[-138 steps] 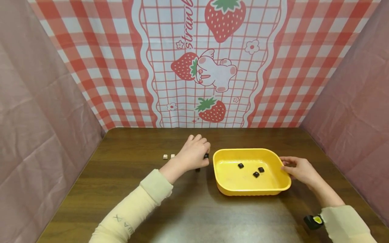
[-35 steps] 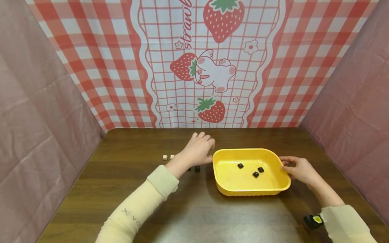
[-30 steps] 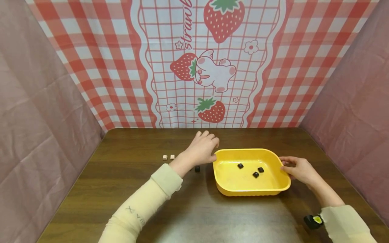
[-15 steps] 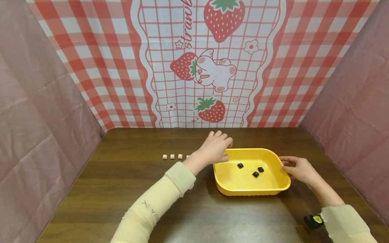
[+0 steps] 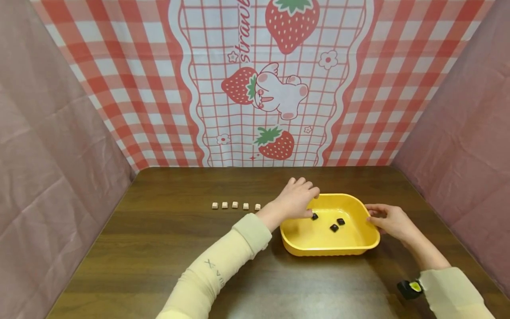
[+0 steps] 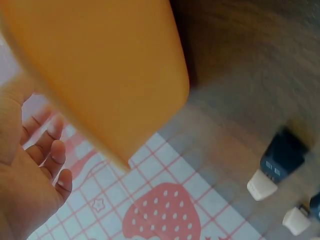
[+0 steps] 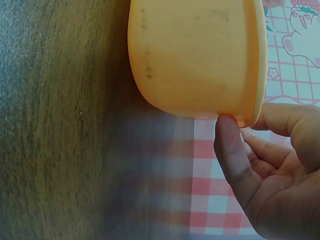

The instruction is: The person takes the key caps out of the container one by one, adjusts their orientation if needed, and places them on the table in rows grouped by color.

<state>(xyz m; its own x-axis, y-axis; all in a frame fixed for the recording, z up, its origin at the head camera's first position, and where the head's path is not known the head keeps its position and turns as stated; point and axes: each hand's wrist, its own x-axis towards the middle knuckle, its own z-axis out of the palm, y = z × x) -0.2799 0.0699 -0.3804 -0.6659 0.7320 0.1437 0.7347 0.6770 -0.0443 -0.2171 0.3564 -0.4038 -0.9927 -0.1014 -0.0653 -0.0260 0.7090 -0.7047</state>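
Tabletop (image 5: 159, 248), tub (image 5: 311, 235) mouth up, long axis crosswise, right hand (image 5: 391, 220) around rim (image 5: 330, 251), left hand (image 5: 295, 200) curved, hold unclear.

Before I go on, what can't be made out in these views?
Head: whether the left hand holds anything; its back covers the palm.
Left wrist: tip of the left thumb, behind the yellow tub.
Head: black keycaps on the table, behind the left sleeve.
Head: any marks on the white keycaps, too small.
Left wrist: one black keycap, cut off by the right edge.
Right wrist: the tub's inside, behind its wall.
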